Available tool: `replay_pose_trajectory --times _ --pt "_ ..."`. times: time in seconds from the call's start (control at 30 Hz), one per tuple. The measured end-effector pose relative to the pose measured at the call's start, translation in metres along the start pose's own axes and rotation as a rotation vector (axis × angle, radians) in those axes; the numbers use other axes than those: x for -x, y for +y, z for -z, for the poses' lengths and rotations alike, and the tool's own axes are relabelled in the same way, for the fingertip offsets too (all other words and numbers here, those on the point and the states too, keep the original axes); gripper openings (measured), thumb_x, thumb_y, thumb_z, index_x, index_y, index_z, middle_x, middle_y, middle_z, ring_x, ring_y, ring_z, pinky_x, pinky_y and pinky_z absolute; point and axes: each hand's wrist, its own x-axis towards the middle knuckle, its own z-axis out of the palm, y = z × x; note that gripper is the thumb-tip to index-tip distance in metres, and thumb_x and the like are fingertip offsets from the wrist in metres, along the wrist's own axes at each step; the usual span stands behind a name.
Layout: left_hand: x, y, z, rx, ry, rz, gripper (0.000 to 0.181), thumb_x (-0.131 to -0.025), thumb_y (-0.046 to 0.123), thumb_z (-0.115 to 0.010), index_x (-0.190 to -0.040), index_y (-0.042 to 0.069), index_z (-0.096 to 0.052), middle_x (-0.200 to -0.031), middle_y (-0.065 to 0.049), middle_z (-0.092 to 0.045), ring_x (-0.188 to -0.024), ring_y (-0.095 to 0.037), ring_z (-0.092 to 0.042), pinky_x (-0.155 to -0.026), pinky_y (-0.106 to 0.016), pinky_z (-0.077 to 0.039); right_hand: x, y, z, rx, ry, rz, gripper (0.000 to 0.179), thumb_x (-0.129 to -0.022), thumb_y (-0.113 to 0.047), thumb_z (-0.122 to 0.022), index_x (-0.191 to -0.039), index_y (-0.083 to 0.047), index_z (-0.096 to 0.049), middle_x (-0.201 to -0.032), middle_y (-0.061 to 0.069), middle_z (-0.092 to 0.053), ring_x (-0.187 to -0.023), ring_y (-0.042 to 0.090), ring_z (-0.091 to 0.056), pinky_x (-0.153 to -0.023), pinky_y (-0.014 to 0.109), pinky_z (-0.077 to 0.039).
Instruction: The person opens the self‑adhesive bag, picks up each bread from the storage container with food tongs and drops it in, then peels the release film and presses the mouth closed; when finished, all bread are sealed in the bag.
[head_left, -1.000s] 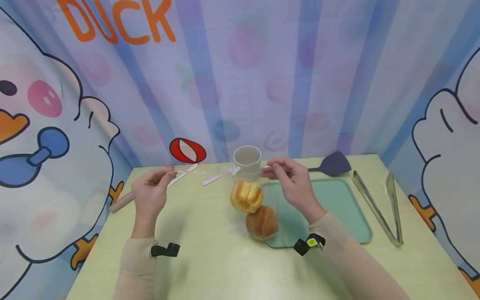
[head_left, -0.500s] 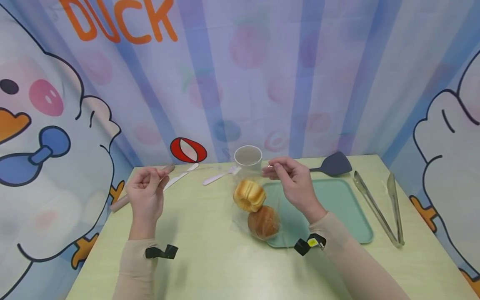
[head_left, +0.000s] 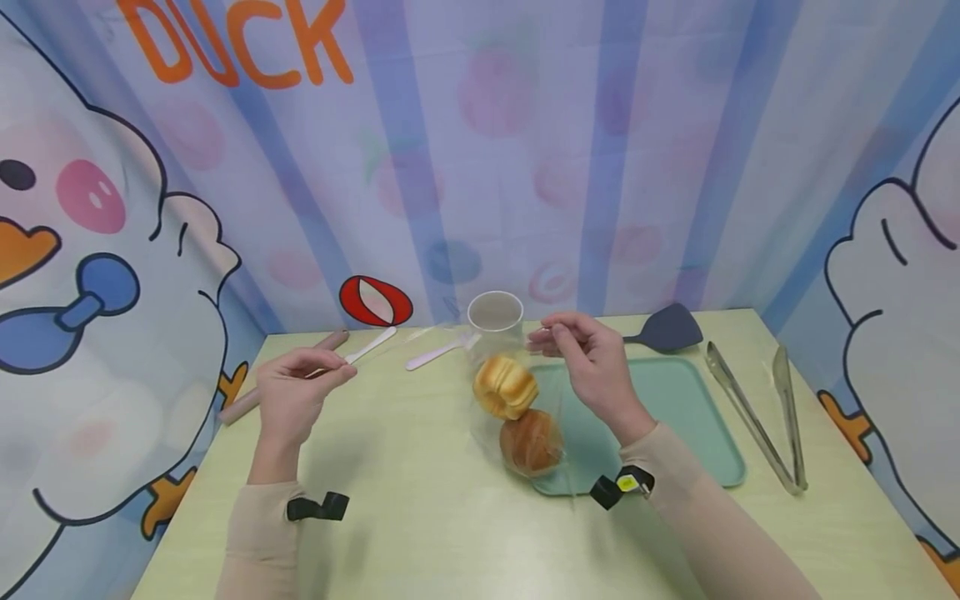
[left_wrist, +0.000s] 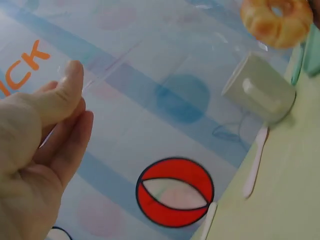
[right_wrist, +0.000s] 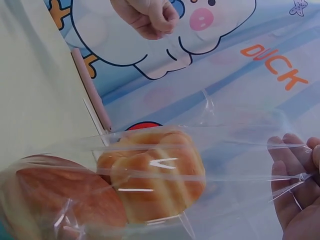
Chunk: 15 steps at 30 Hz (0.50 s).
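My right hand (head_left: 596,371) pinches the gathered mouth of a clear plastic bag (right_wrist: 235,160) above the table's back middle. Inside the hanging bag, a yellow ridged bread roll (head_left: 506,387) sits over a round brown bun (head_left: 532,443). The bun hangs in front of the green tray's left edge. On the left, my left hand (head_left: 288,404) is raised apart from the bag, thumb and fingers brought together. A thin clear strip (left_wrist: 111,69), faint in the left wrist view, runs from its fingertips; its far end is hard to make out.
A white mug (head_left: 495,310) stands at the back, near a pale fork (head_left: 435,356), a white knife (head_left: 372,344) and a brown stick (head_left: 243,407). Right of it lie a dark spatula (head_left: 672,327), a green tray (head_left: 697,417) and metal tongs (head_left: 750,417). A printed curtain (head_left: 525,167) closes the back.
My left hand has drawn left, turned upward, then tipped back toward the middle. The bagged bread has swung slightly right. My right hand keeps its hold with little movement.
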Motion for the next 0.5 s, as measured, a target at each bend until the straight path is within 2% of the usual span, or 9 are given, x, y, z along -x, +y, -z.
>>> replay_pose_trajectory --times 0.07,0.13,0.23,0.3,0.4,0.43,0.5 --pt "0.001 -0.002 0.006 -0.15 0.029 0.006 0.013 -0.079 -0.005 -0.088 -0.087 -0.005 -0.078 -0.075 0.007 -0.075 -0.071 -0.007 -0.07 -0.066 -0.018 -0.058 -0.001 0.0 0.0 -0.015 0.009 -0.003 0.02 -0.11 -0.007 -0.053 -0.116 0.004 -0.068 -0.105 0.024 -0.077 -0.092 0.014 -0.079 -0.085 0.034 -0.063" --pt "0.001 -0.006 0.011 -0.305 0.042 -0.021 0.012 -0.079 -0.001 -0.09 -0.085 0.0 -0.08 -0.075 0.004 -0.075 -0.069 -0.006 -0.069 -0.063 -0.016 -0.055 -0.001 0.0 0.0 -0.031 0.013 -0.004 0.02 -0.11 -0.007 -0.053 -0.115 0.005 -0.068 -0.105 0.025 -0.077 -0.091 0.015 -0.079 -0.084 0.035 -0.063" --pt "0.001 -0.015 0.018 -0.506 0.028 -0.12 0.013 -0.078 0.0 -0.091 -0.082 0.003 -0.079 -0.076 -0.005 -0.076 -0.069 -0.014 -0.073 -0.066 -0.009 -0.052 -0.001 0.001 -0.001 -0.041 0.008 0.0 0.02 -0.11 -0.006 -0.053 -0.115 0.006 -0.067 -0.105 0.026 -0.076 -0.092 0.014 -0.079 -0.085 0.035 -0.063" --pt "0.0 -0.023 0.02 -0.589 0.001 -0.202 0.014 -0.078 -0.003 -0.091 -0.084 0.001 -0.078 -0.079 -0.011 -0.076 -0.071 -0.023 -0.075 -0.07 -0.003 -0.048 -0.001 0.0 -0.002 -0.047 0.006 0.003 0.019 -0.11 -0.006 -0.053 -0.115 0.006 -0.067 -0.105 0.027 -0.076 -0.091 0.014 -0.079 -0.085 0.035 -0.063" --pt "-0.002 -0.032 0.022 -0.68 -0.045 -0.314 0.022 -0.08 -0.004 -0.088 -0.1 0.003 -0.081 -0.085 -0.014 -0.077 -0.073 -0.029 -0.075 -0.074 0.002 -0.042 -0.002 -0.001 -0.004 -0.067 0.0 0.012 0.019 -0.109 -0.003 -0.053 -0.114 0.008 -0.066 -0.105 0.028 -0.076 -0.091 0.014 -0.079 -0.085 0.035 -0.063" --pt "-0.003 -0.034 0.022 -0.694 -0.06 -0.349 0.023 -0.081 -0.004 -0.087 -0.102 0.003 -0.081 -0.087 -0.015 -0.077 -0.074 -0.03 -0.074 -0.073 -0.003 -0.047 -0.002 -0.001 -0.005 -0.071 -0.003 0.015 0.019 -0.109 -0.002 -0.052 -0.114 0.01 -0.066 -0.105 0.029 -0.075 -0.091 0.014 -0.079 -0.085 0.035 -0.063" --pt "-0.002 -0.037 0.024 -0.731 -0.084 -0.405 0.024 -0.082 -0.006 -0.084 -0.104 0.004 -0.082 -0.089 -0.014 -0.075 -0.074 -0.028 -0.071 -0.072 -0.006 -0.047 -0.001 -0.002 -0.007 -0.081 -0.012 0.019 0.018 -0.109 -0.001 -0.052 -0.114 0.01 -0.065 -0.105 0.03 -0.075 -0.091 0.014 -0.078 -0.085 0.036 -0.063"
